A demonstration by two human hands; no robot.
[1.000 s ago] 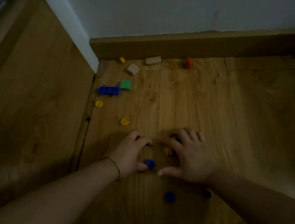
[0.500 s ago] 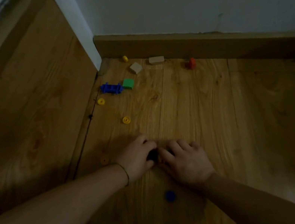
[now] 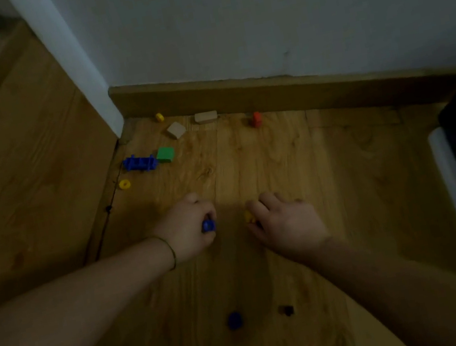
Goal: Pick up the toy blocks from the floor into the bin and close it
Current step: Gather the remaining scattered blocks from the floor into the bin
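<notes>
The left hand is curled tight around a small blue block, just left of the middle of the frame. The right hand is close beside it, with bent fingers pinching a yellow block down by the wood floor. Lower in the frame lie a round blue block and a dark block. Higher up, near the wall, a long blue block lies right beside a green block. A yellow ring, a tan block and a red block lie there too. The bin is at the right edge (only its white rim and dark inside show).
</notes>
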